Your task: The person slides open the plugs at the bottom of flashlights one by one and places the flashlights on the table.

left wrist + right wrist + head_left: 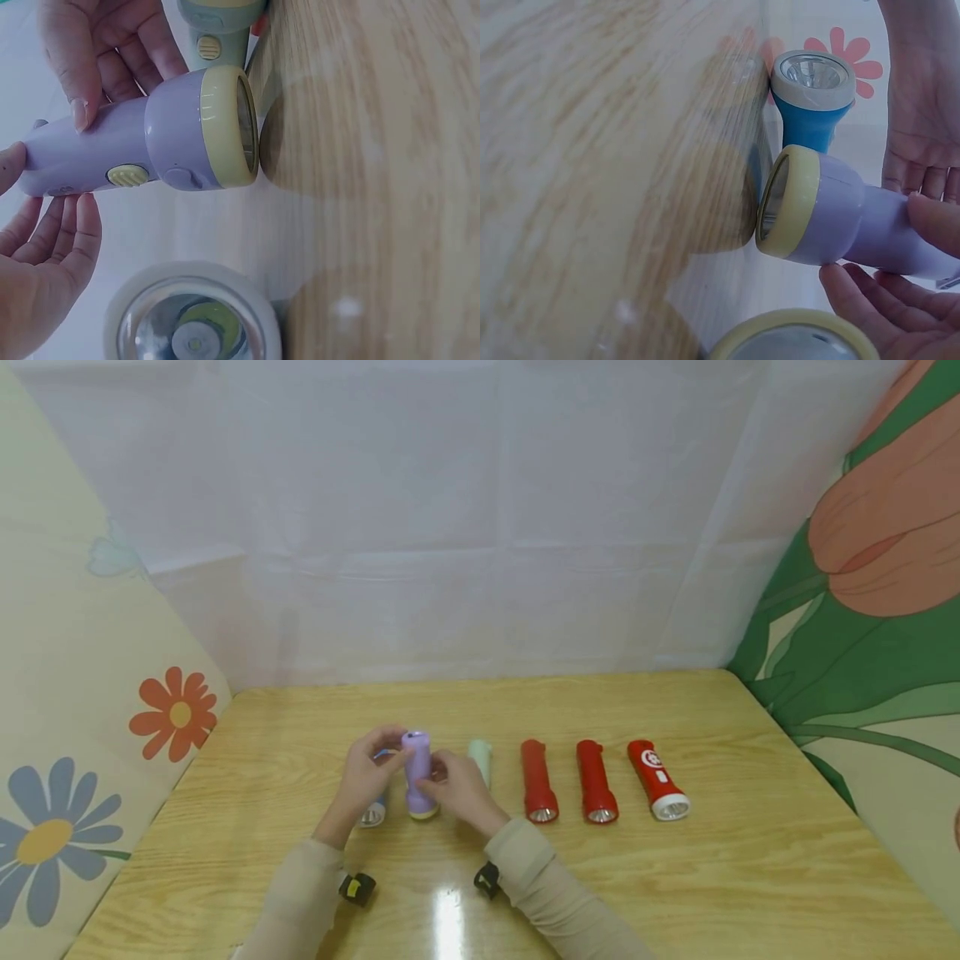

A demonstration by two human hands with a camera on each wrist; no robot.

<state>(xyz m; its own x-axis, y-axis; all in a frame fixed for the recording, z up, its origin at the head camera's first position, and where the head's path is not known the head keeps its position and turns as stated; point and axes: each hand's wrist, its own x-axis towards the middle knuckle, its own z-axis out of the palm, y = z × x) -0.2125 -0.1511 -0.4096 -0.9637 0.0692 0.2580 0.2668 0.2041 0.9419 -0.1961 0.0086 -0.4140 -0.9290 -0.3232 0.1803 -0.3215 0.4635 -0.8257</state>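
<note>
A purple flashlight (417, 770) with a yellow head ring is between both hands, its lens end down at the tabletop and its body tilted up. My left hand (365, 774) pinches it near the tail end, thumb on one side and fingers on the other. On the body, my right hand (463, 792) grips with thumb and fingers. A yellow slide switch (128, 175) faces the left wrist camera. Just left lies a blue flashlight (810, 124) with a white head ring, partly behind the left hand. The right hand partly covers a pale green flashlight (481, 758).
Further right lie a red flashlight (537, 781), a second red flashlight (596, 781) and a red flashlight with a white head (660, 781). They rest in a row on the wooden table (750, 877). A white sheet (480, 527) hangs behind the table.
</note>
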